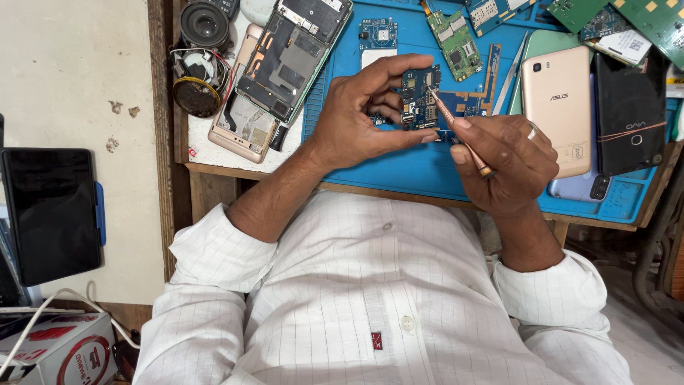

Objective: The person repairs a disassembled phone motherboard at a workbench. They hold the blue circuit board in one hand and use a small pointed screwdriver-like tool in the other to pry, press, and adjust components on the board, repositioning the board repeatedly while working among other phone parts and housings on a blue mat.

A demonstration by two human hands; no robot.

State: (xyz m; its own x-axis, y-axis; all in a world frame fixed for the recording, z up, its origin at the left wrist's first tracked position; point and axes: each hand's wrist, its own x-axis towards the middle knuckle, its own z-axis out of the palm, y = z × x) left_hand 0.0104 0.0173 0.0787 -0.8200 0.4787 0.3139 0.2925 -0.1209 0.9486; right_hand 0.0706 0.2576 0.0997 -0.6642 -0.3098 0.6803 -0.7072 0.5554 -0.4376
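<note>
1. Now, at the left edge of the frame a black tablet [51,214] leans by the wall, and a white cardboard box [60,353] sits in the lower left corner; what is inside the box cannot be seen.
2. Upper left on the bench [214,153], a round speaker [204,25] lies beside an opened phone [288,53] with its insides bared, stacked on a rose-gold phone [242,121].
3. The left hand [356,114] at centre pinches a small blue circuit board [419,96] between thumb and fingertips, its grip clenched on the board's edges, above the blue work mat [427,167].
4. The right hand [509,160] grasps a copper-coloured screwdriver [456,128] like a pen, tip touching the board. In my judgement the work goes best with the board pinned steady, the tip kept square to its seat and the pressure light, since a slip could scrape nearby parts.
5. Upper right, loose green circuit boards [456,43] lie on the mat, then a gold phone [563,107] and a black phone [630,114] bound with a rubber band.
</note>
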